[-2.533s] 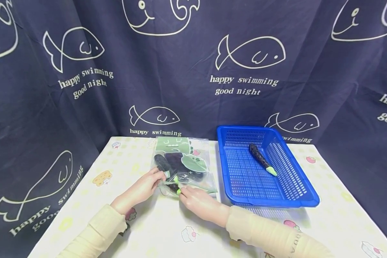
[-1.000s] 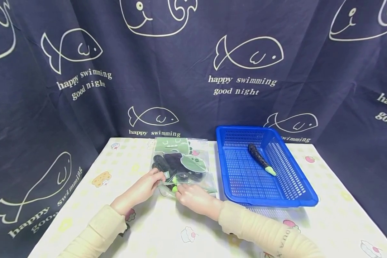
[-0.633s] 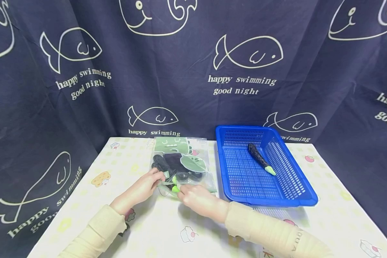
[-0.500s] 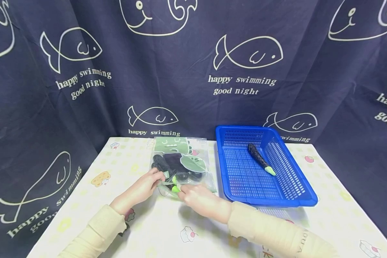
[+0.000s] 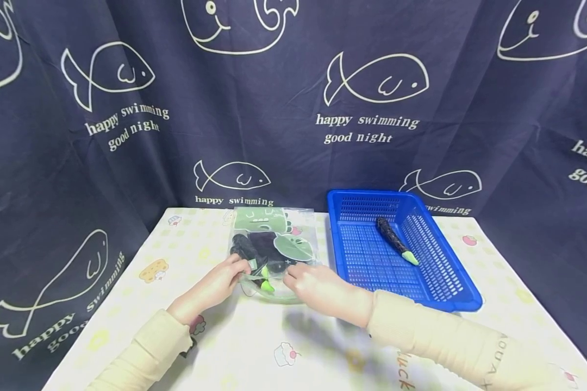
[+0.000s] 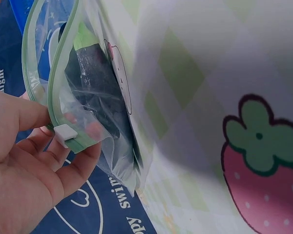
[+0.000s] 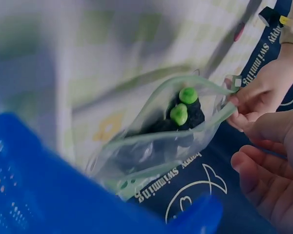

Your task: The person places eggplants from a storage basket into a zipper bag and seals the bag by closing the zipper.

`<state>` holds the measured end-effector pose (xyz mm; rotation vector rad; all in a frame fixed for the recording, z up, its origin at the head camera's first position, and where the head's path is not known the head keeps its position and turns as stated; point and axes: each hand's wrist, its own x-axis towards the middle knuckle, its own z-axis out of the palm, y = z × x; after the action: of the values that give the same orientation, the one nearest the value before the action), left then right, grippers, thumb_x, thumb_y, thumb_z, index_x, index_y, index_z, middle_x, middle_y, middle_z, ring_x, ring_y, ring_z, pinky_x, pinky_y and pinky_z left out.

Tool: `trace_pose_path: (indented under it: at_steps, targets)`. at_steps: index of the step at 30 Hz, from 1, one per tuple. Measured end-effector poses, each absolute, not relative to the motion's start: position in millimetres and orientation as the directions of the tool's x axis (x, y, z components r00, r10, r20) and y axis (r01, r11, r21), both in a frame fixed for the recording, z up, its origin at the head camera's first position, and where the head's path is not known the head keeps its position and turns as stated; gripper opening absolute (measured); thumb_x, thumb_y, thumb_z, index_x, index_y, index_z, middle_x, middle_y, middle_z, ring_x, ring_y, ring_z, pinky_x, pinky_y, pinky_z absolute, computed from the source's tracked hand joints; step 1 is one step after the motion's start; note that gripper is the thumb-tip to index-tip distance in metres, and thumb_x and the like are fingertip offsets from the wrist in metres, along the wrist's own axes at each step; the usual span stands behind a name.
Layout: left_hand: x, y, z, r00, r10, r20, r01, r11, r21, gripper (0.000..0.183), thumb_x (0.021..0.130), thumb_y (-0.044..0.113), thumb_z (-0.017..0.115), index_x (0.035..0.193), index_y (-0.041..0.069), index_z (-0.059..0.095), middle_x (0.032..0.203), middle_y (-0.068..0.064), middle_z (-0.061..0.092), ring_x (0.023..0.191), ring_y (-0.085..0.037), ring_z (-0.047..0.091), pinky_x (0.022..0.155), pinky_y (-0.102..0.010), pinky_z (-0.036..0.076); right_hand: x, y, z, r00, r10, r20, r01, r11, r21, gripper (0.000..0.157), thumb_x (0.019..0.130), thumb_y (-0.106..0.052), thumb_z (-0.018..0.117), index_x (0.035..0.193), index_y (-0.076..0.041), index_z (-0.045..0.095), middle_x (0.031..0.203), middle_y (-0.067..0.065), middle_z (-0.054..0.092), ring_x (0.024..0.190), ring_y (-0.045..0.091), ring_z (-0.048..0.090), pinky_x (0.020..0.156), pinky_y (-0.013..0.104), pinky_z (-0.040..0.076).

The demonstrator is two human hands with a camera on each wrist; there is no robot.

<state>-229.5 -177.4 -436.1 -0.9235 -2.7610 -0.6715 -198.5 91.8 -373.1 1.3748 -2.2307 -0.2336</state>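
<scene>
A clear zip bag [image 5: 293, 224] with a green cartoon print lies on the table, its mouth gaping toward me. Inside are dark eggplants, and two green stem ends [image 7: 188, 95] show at the opening in the right wrist view. My left hand [image 5: 215, 282] pinches the bag's left corner beside the white slider [image 6: 65, 132]. At the right part of the mouth is my right hand [image 5: 323, 290]; in the right wrist view its thumb and fingers are apart with nothing between them. Another dark eggplant [image 5: 393, 236] with a pale green end lies in the blue basket.
The blue plastic basket [image 5: 339, 260] stands right of the bag, close to my right forearm. A patterned white cloth [image 5: 235, 347] covers the table. Behind it hangs a dark blue curtain [image 5: 293, 108] with fish drawings.
My right hand has moved right, away from the green stem end at the bag's mouth. The mouth now looks wider and rounder. My left hand has kept its place on the corner.
</scene>
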Motion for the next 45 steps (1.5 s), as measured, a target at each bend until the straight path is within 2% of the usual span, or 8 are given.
trace_pose_path:
  at_steps: [7, 13, 16, 21, 28, 34, 41, 45]
  targets:
    - [-228.4, -177.3, -437.4, -0.805, 0.532, 0.262, 0.593, 0.713, 0.374, 0.023, 0.088, -0.006, 0.056, 0.095, 0.016, 0.058, 0.09, 0.005, 0.049, 0.082, -0.008, 0.049, 0.075, -0.026, 0.05, -206.1, 109.5, -364.8, -0.348, -0.878, 0.328, -0.765, 0.468, 0.443, 0.011, 0.078, -0.005, 0.064, 0.084, -0.014, 0.063, 0.079, -0.003, 0.058, 0.071, 0.012, 0.056, 0.047, 0.023, 0.047]
    - [-229.6, -178.1, -438.5, -0.804, 0.534, 0.262, 0.594, 0.712, 0.375, 0.023, 0.088, -0.007, 0.056, 0.095, 0.015, 0.058, 0.09, 0.003, 0.05, 0.082, -0.009, 0.049, 0.075, -0.026, 0.05, -219.4, 124.3, -355.2, -0.363, -0.857, 0.365, -0.737, 0.504, 0.451, 0.008, 0.075, -0.01, 0.068, 0.081, -0.013, 0.063, 0.075, -0.002, 0.058, 0.068, 0.015, 0.054, 0.049, 0.025, 0.045]
    - [-229.8, -178.7, -438.9, -0.801, 0.538, 0.262, 0.598, 0.709, 0.374, 0.025, 0.087, -0.008, 0.056, 0.095, 0.015, 0.058, 0.09, 0.002, 0.05, 0.082, -0.009, 0.049, 0.075, -0.026, 0.05, -226.0, 131.7, -349.3, -0.405, -0.833, 0.377, -0.732, 0.542, 0.412, 0.014, 0.073, -0.013, 0.072, 0.083, -0.013, 0.063, 0.077, 0.0, 0.058, 0.07, 0.018, 0.054, 0.05, 0.027, 0.045]
    - [-229.3, -180.2, -440.4, -0.798, 0.538, 0.271, 0.603, 0.712, 0.361, 0.025, 0.086, -0.007, 0.057, 0.094, 0.016, 0.058, 0.088, 0.005, 0.049, 0.081, -0.008, 0.048, 0.074, -0.026, 0.049, -234.8, 144.1, -338.9, -0.524, -0.778, 0.347, -0.717, 0.623, 0.312, 0.027, 0.07, -0.017, 0.079, 0.092, -0.012, 0.064, 0.084, 0.001, 0.06, 0.076, 0.021, 0.056, 0.056, 0.031, 0.049]
    - [-227.2, -182.4, -441.1, -0.802, 0.531, 0.276, 0.598, 0.714, 0.364, 0.025, 0.086, -0.008, 0.057, 0.092, 0.017, 0.058, 0.087, 0.005, 0.05, 0.08, -0.008, 0.049, 0.073, -0.027, 0.049, -245.3, 157.3, -329.3, -0.651, -0.699, 0.296, -0.678, 0.71, 0.188, 0.038, 0.07, -0.024, 0.081, 0.102, -0.012, 0.065, 0.088, 0.002, 0.061, 0.077, 0.02, 0.059, 0.057, 0.033, 0.052]
    - [-228.3, -182.2, -440.2, -0.799, 0.533, 0.277, 0.601, 0.714, 0.359, 0.026, 0.086, -0.008, 0.057, 0.092, 0.016, 0.057, 0.087, 0.004, 0.049, 0.079, -0.009, 0.049, 0.073, -0.027, 0.049, -259.6, 170.6, -323.0, -0.718, -0.644, 0.266, -0.644, 0.758, 0.098, 0.045, 0.07, -0.024, 0.082, 0.109, -0.011, 0.065, 0.097, 0.006, 0.063, 0.084, 0.025, 0.063, 0.059, 0.038, 0.055]
    - [-229.5, -182.2, -438.6, -0.797, 0.536, 0.279, 0.605, 0.71, 0.362, 0.026, 0.085, -0.009, 0.057, 0.092, 0.016, 0.057, 0.087, 0.005, 0.048, 0.079, -0.009, 0.048, 0.073, -0.027, 0.049, -280.8, 191.4, -324.0, -0.754, -0.613, 0.235, -0.625, 0.78, 0.028, 0.052, 0.069, -0.024, 0.082, 0.115, -0.01, 0.061, 0.107, 0.01, 0.061, 0.096, 0.029, 0.062, 0.07, 0.043, 0.056]
    - [-230.3, -181.7, -437.4, -0.795, 0.54, 0.276, 0.606, 0.71, 0.357, 0.026, 0.086, -0.008, 0.057, 0.093, 0.017, 0.057, 0.087, 0.005, 0.048, 0.08, -0.009, 0.048, 0.073, -0.027, 0.049, -290.6, 201.3, -321.5, -0.807, -0.556, 0.198, -0.572, 0.82, -0.032, 0.054, 0.073, -0.027, 0.08, 0.12, -0.012, 0.059, 0.115, 0.013, 0.06, 0.104, 0.032, 0.059, 0.08, 0.051, 0.053]
